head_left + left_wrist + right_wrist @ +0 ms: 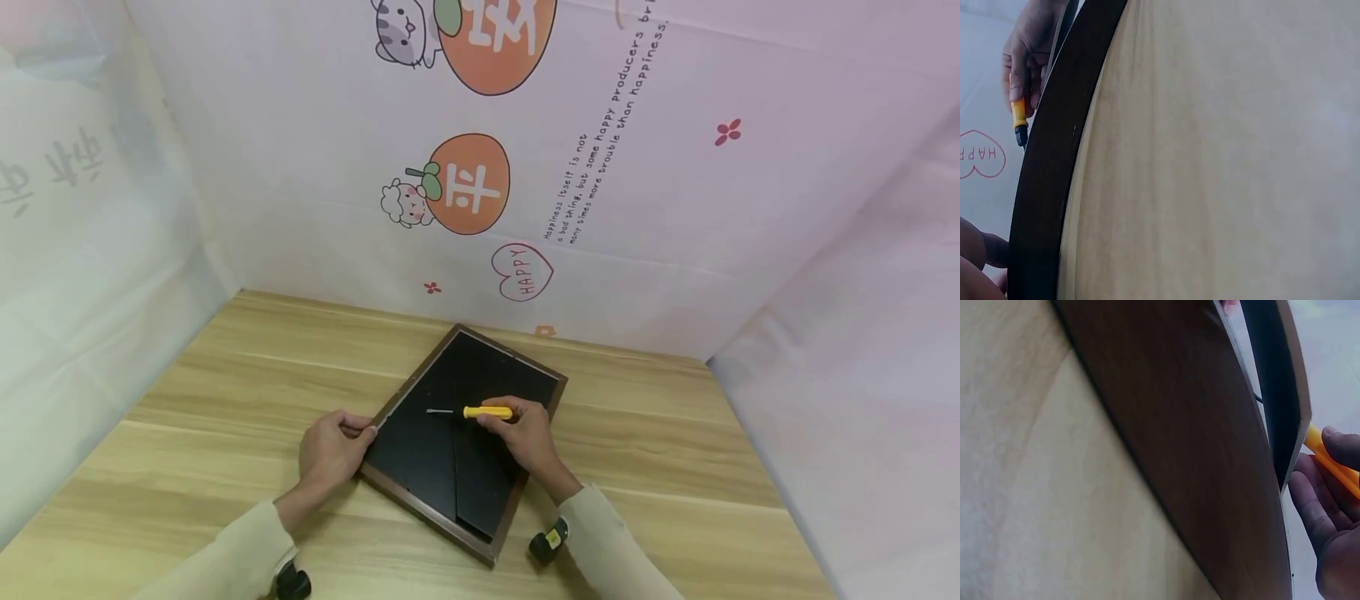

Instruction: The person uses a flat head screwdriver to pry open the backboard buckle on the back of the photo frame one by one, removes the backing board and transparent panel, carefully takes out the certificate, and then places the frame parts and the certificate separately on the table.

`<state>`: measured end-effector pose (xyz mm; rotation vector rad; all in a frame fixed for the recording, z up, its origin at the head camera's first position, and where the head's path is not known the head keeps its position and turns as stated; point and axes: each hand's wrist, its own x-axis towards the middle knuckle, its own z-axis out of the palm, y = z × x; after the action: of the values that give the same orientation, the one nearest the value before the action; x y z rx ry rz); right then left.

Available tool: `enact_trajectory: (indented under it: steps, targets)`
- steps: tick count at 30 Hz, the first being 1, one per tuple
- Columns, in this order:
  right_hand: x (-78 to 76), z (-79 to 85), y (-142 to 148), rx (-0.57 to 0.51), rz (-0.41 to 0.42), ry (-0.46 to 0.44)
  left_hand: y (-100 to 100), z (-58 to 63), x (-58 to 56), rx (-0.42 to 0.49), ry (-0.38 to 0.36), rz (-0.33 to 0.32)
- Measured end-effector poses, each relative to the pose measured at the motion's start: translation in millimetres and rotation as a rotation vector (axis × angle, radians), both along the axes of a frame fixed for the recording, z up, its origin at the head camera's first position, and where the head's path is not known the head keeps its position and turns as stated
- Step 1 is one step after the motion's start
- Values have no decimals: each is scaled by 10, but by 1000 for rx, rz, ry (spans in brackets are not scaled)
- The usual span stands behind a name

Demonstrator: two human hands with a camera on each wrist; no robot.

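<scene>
A brown wooden picture frame (430,507) lies slanted on the table, its black backing (408,442) facing up. My left hand (330,450) grips the frame's left edge, thumb on top at the rim. My right hand (528,437) holds a screwdriver (487,412) by its yellow handle above the backing. Its thin metal shaft points left, and the tip looks free of the frame. A black flap (483,483) covers the right part of the backing. In the right wrist view this flap (1279,394) stands tilted up from the frame's edge, beside the right fingers.
The wood-grain table (247,392) spreads around the frame on both sides. White printed sheeting (637,275) hangs behind the table's back edge and along both sides. A small black camera is strapped at each wrist, with the right one (547,542) close to the frame's near corner.
</scene>
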<state>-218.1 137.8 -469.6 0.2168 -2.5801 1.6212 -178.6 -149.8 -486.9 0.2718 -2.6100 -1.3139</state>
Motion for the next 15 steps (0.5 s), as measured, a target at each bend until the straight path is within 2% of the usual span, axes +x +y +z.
enact_trajectory:
  steps: [4,11,15]
  targets:
    - [25,44,-33,0,-6,-12,-13,1,35,-6,-10,-10]
    - [197,347,-114,7,34,-16,-1,20,97,5,-30,-19]
    - [227,391,-135,3,38,-14,29,31,132,15,-42,-26]
